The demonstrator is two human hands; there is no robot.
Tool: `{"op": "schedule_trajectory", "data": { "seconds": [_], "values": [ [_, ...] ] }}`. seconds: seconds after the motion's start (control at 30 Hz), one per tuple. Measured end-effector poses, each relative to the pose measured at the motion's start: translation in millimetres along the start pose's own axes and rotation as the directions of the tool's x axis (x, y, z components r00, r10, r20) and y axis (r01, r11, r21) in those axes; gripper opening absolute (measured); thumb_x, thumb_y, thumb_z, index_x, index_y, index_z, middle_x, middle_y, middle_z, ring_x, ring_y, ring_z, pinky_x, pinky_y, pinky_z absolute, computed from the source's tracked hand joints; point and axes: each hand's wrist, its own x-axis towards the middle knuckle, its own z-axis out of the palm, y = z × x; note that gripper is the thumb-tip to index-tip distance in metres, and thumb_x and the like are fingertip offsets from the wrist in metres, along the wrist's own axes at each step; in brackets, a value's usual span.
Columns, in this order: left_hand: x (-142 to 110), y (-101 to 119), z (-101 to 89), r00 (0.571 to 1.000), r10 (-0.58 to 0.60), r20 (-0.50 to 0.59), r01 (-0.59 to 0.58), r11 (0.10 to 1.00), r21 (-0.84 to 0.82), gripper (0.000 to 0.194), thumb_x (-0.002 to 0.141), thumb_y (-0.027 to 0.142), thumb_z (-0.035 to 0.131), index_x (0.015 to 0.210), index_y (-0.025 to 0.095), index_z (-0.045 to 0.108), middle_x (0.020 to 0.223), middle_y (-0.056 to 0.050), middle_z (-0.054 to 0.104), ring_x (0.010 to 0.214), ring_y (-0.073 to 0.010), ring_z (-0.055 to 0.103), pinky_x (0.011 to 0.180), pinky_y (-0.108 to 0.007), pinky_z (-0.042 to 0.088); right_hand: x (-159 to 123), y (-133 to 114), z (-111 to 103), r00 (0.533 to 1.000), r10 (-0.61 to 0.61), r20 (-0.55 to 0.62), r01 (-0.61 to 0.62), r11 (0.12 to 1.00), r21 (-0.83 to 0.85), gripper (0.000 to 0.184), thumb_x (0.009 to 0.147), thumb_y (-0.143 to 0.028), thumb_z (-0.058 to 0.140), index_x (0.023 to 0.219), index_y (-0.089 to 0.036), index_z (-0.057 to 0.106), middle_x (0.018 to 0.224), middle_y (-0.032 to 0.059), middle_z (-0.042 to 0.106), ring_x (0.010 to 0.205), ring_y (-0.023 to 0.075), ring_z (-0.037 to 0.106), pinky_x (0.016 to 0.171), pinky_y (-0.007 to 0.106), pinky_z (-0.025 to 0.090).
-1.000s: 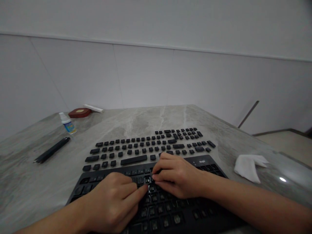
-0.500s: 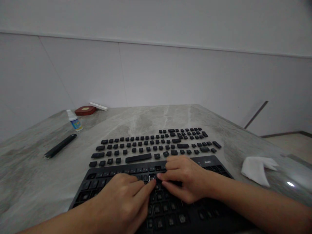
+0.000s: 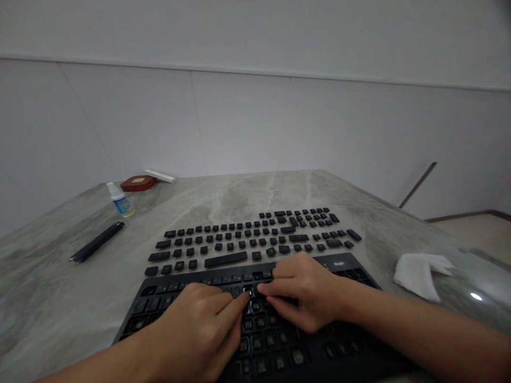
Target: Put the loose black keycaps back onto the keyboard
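A black keyboard (image 3: 319, 351) lies in front of me, with many keycaps off and their sockets bare. My left hand (image 3: 202, 319) rests over its middle, fingers curled together and the index fingertip at a bare key socket (image 3: 248, 292). Whether a small part sits under that fingertip is hidden. From the other side, my right hand (image 3: 305, 292) touches the keyboard just right of the same socket. Its index finger and thumb are apart with nothing visible between them. Loose black keycaps, among them a long space bar (image 3: 225, 259), lie in rows behind the keyboard.
On the left of the grey marbled table (image 3: 215, 197) are a black bar-shaped piece (image 3: 98, 242), a spray bottle (image 3: 120, 200), a dark red case (image 3: 138, 183) and a white strip (image 3: 159, 176). A crumpled white cloth (image 3: 419, 274) lies at right. Behind stands a wall.
My left index fingertip has drawn slightly left across the socket. The right hand stays nearly in place, and the view has shifted a little.
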Motion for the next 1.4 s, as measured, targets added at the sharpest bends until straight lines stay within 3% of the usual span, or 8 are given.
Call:
{"op": "schedule_trajectory", "data": {
  "seconds": [0.17,0.4,0.53,0.63,0.8,0.93,1.1,1.4],
  "values": [
    [-0.3,1.2,-0.5,0.998,0.034,-0.046,-0.035,0.999,-0.011,0.021,0.091,0.006,0.044,0.099,0.009,0.063,0.058,-0.001,0.056,0.041,-0.0164,0.048,0.038,-0.029,0.037,-0.1,-1.0,-1.0,0.999,0.014,0.031,-0.013,1.000,-0.020,0.019,0.086,-0.019,0.051,0.084,-0.015,0.070,0.058,0.0000,0.053,0.052,0.0144,0.045,0.048,0.031,0.028],
    [-3.8,-2.5,1.2,0.997,-0.017,0.072,0.019,1.000,-0.018,0.040,0.093,0.012,0.043,0.132,0.006,0.051,0.070,-0.003,0.062,0.048,-0.0195,0.057,0.040,-0.032,0.045,1.9,-1.3,-2.8,0.999,-0.012,-0.050,0.013,1.000,0.012,0.018,0.084,-0.016,0.051,0.083,-0.013,0.069,0.057,-0.0002,0.054,0.050,0.0133,0.044,0.047,0.030,0.028],
    [-3.8,-4.4,3.1,0.995,-0.019,0.103,0.023,0.999,-0.032,0.041,0.092,0.012,0.043,0.132,0.006,0.051,0.071,-0.003,0.062,0.049,-0.0197,0.057,0.041,-0.033,0.048,1.0,-3.2,-6.6,0.990,-0.010,-0.140,0.012,1.000,0.013,0.019,0.082,-0.014,0.051,0.068,-0.014,0.063,0.052,-0.0011,0.047,0.046,0.0125,0.037,0.045,0.031,0.025],
    [-2.9,-5.0,3.1,0.995,-0.023,0.099,0.026,0.999,-0.027,0.041,0.092,0.012,0.043,0.132,0.006,0.051,0.071,-0.003,0.061,0.048,-0.0193,0.056,0.041,-0.033,0.048,0.9,-4.6,-10.1,0.989,0.005,-0.151,-0.001,1.000,0.028,0.016,0.081,-0.014,0.052,0.073,-0.014,0.065,0.061,0.0023,0.054,0.052,0.0133,0.043,0.047,0.030,0.030],
    [-1.4,-3.2,-1.4,0.989,-0.039,0.143,0.043,0.999,-0.029,0.041,0.094,0.013,0.042,0.133,0.008,0.050,0.076,-0.004,0.061,0.052,-0.0207,0.058,0.041,-0.034,0.050,3.2,-3.4,-11.2,0.996,-0.037,-0.078,0.043,0.996,0.075,0.019,0.080,-0.014,0.052,0.091,-0.013,0.067,0.097,0.0105,0.068,0.072,0.0176,0.056,0.060,0.031,0.047],
    [0.5,-1.6,-6.3,0.986,-0.054,0.158,0.058,0.998,-0.024,0.041,0.093,0.013,0.040,0.134,0.010,0.050,0.089,-0.008,0.062,0.057,-0.0205,0.061,0.043,-0.034,0.053,4.5,-1.9,-9.0,0.999,-0.046,-0.010,0.047,0.996,0.071,0.019,0.080,-0.014,0.052,0.091,-0.013,0.068,0.093,0.0084,0.071,0.070,0.0185,0.055,0.058,0.032,0.047],
    [1.7,-3.1,-7.0,0.992,-0.006,0.130,0.011,0.999,-0.040,0.043,0.092,0.012,0.042,0.134,0.008,0.049,0.126,-0.019,0.059,0.079,-0.0241,0.070,0.061,-0.039,0.062,5.7,-4.0,-9.4,0.998,-0.055,0.008,0.055,0.998,0.037,0.021,0.079,-0.011,0.050,0.090,-0.012,0.068,0.091,0.0093,0.071,0.071,0.0187,0.059,0.059,0.032,0.050],
    [2.2,-5.6,-6.5,0.992,0.028,0.125,-0.020,0.998,-0.062,0.049,0.090,0.010,0.042,0.138,0.007,0.046,0.128,-0.018,0.061,0.085,-0.0252,0.071,0.064,-0.039,0.063,4.8,-7.8,-10.7,0.988,0.004,0.157,-0.003,1.000,-0.010,0.014,0.080,-0.012,0.051,0.083,-0.014,0.065,0.084,0.0070,0.067,0.066,0.0157,0.060,0.056,0.028,0.049]
  ]
}}
